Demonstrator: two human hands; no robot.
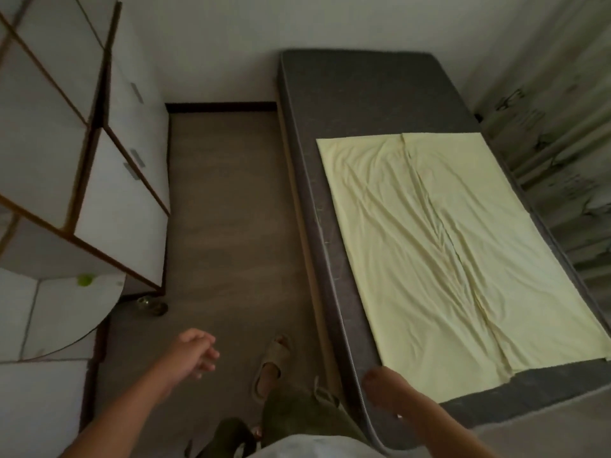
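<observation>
Yellow sheet [446, 242] lies flat on the near half of grey mattress [363, 100]. Long axis runs along the bed, near to far, centre crease same dir. R hand [385, 386] at mattress edge just beside sheet corner, blurred, grip can't tell. L hand [195, 353] over floor [231, 209], fingers loosely curled, holding nothing. Cupboard [122, 200] doors closed, contents hidden.

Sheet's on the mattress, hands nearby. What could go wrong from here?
1. The sheet is creased along its middle; a one-sided pull by the right hand would likely bunch it further.
2. The left hand hangs free near the round table; a swing in this narrow gap may knock it.
</observation>
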